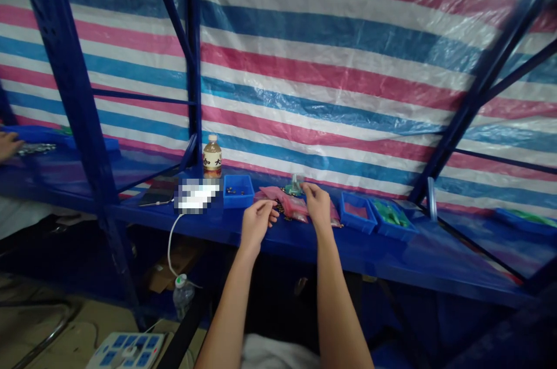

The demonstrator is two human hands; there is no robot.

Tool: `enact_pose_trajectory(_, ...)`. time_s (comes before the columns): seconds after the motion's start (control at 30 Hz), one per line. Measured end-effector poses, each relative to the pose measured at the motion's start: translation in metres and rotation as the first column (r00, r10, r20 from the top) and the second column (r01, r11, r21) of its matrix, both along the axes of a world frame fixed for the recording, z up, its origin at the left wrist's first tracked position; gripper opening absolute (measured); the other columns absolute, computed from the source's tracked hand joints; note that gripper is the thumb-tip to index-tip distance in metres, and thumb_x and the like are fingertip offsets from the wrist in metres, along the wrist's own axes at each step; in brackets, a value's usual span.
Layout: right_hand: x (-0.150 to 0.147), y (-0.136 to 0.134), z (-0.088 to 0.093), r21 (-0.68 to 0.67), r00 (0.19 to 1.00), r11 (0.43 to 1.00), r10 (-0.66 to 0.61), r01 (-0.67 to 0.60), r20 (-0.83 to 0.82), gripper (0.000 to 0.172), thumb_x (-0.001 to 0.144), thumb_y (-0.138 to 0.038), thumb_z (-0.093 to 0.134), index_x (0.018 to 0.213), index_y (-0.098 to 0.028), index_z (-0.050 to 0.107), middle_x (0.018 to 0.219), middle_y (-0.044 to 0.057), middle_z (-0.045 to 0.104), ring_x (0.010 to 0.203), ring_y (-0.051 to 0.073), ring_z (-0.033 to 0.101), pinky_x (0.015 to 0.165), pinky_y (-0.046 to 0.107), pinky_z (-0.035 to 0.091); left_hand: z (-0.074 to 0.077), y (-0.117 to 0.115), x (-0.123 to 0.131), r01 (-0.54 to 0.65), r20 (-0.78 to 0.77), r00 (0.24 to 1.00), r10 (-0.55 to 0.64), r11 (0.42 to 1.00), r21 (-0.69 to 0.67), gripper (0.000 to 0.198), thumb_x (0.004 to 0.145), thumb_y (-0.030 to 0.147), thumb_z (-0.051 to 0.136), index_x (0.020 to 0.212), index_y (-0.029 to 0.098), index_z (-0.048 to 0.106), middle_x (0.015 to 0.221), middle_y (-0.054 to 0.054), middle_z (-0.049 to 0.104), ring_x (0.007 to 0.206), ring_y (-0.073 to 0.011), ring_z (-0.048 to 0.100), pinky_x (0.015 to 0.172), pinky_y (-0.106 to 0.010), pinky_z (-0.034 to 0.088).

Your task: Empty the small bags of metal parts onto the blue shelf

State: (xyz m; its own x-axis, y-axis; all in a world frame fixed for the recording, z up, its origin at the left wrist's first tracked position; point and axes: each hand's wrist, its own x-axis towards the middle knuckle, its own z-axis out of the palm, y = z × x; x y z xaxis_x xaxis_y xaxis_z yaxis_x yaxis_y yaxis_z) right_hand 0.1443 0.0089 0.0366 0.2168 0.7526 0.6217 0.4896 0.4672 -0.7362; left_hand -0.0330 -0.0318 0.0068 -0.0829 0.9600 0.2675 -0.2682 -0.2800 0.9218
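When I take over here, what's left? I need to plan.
Done, it seems: green items sit in one blue tray. In hand: left hand and right hand work at the pink bags. Remaining: small metal parts lie in another blue tray, seemingly unbagged.

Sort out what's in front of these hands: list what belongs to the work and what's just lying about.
Part of the work: left hand, right hand, pink plastic bags, blue tray of small metal parts, blue tray of green pieces.

Just lying about: drink bottle, white cable, power strip.
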Motion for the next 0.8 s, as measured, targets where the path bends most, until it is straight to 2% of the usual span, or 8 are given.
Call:
enact_pose_trajectory(0.13,0.007,-0.011,0.002,0.000,0.926,0.999,0.030,-0.032,-0.376,0.041,0.075,-0.050,0.070,0.093,-0.014,0.077,0.093,0.010,0.077,0.095,0.029,0.069,0.087,0.039,0.051,0.012,0.008,0.013,-0.045,0.017,0.999,0.045,0.999,0.013,0.036,0.079,0.045,0.068,0.092,0.011,0.070,0.072,-0.006,0.068,0.056,-0.0109,0.059,0.048,-0.019,0.041)
enact_pose_trajectory(0.27,0.007,-0.011,0.010,0.015,0.847,0.994,0.103,-0.112,-0.521,0.039,0.060,-0.043,0.083,0.085,-0.013,0.077,0.084,0.009,0.076,0.085,0.026,0.069,0.082,0.037,0.052,0.030,0.026,0.036,-0.059,-0.018,0.998,0.060,0.996,0.070,0.037,0.080,0.045,0.068,0.098,0.013,0.068,0.081,-0.007,0.070,0.059,-0.0122,0.062,0.050,-0.020,0.044)
enact_pose_trajectory(0.4,-0.001,-0.016,0.008,0.076,0.780,0.977,0.203,-0.197,-0.591,0.038,0.059,-0.036,0.086,0.089,-0.015,0.073,0.083,0.006,0.075,0.082,0.021,0.069,0.080,0.035,0.053,0.039,0.036,0.055,-0.030,-0.057,0.998,0.038,0.990,0.139,0.037,0.080,0.044,0.070,0.100,0.013,0.069,0.087,-0.009,0.072,0.067,-0.0150,0.066,0.060,-0.023,0.049)
enact_pose_trajectory(0.57,-0.009,-0.035,-0.007,0.101,0.734,0.961,0.263,-0.258,-0.626,0.050,0.060,-0.032,0.087,0.104,-0.019,0.067,0.082,0.002,0.072,0.079,0.018,0.069,0.077,0.032,0.054,0.028,0.028,0.060,0.035,-0.103,0.995,-0.017,0.984,0.176,0.037,0.079,0.044,0.071,0.096,0.012,0.072,0.082,-0.008,0.072,0.068,-0.0163,0.065,0.060,-0.023,0.048)
enact_pose_trajectory(0.67,-0.004,-0.046,-0.009,0.076,0.748,0.942,0.306,-0.326,-0.589,0.053,0.063,-0.035,0.086,0.109,-0.019,0.066,0.085,0.004,0.073,0.080,0.019,0.068,0.078,0.033,0.054,0.023,0.019,0.060,0.033,-0.080,0.997,-0.020,0.984,0.175,0.038,0.077,0.045,0.073,0.095,0.011,0.073,0.079,-0.009,0.072,0.068,-0.0170,0.065,0.060,-0.023,0.048)
enact_pose_trajectory(0.8,0.009,-0.056,-0.004,-0.021,0.802,0.913,0.346,-0.407,-0.487,0.038,0.070,-0.043,0.081,0.096,-0.017,0.072,0.093,0.007,0.074,0.087,0.021,0.068,0.082,0.033,0.052,0.026,0.010,0.060,0.090,-0.045,0.996,-0.084,0.982,0.167,0.042,0.075,0.045,0.077,0.098,0.010,0.075,0.087,-0.011,0.074,0.080,-0.0203,0.068,0.069,-0.025,0.052)
